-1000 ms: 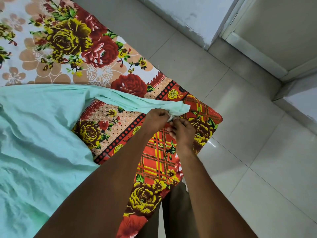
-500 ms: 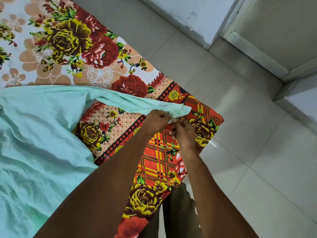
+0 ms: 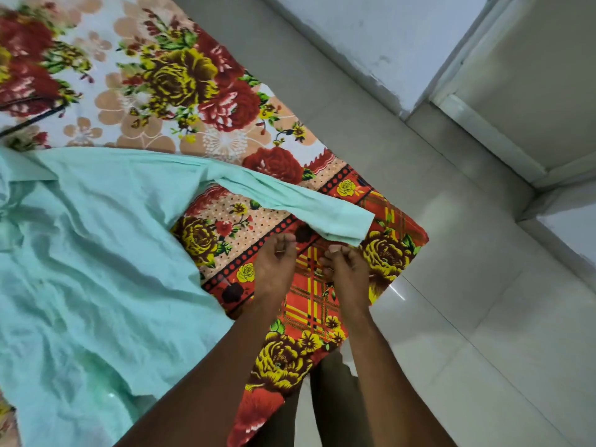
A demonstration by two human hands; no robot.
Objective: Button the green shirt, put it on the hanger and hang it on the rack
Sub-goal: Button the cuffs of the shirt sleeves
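Note:
The pale green shirt (image 3: 90, 253) lies spread over the flowered bed sheet (image 3: 180, 91), its collar at the far left. One long sleeve (image 3: 300, 204) stretches right, and its cuff (image 3: 351, 224) rests flat near the bed's corner. My left hand (image 3: 274, 262) sits just below the sleeve with fingers curled, holding nothing. My right hand (image 3: 346, 266) is beside it, just under the cuff's lower edge, fingertips close to the cloth but not gripping it. No hanger or rack is in view.
The bed's corner (image 3: 419, 237) hangs over a pale tiled floor (image 3: 483, 333). A white wall base (image 3: 371, 53) and a door frame (image 3: 483, 133) run along the top right. My trouser legs (image 3: 322, 408) show below the bed edge.
Both hands were pinching the sleeve cuff together; they have let go and drawn back slightly. The cuff now lies flat on the sheet. The view has shifted left, showing the collar.

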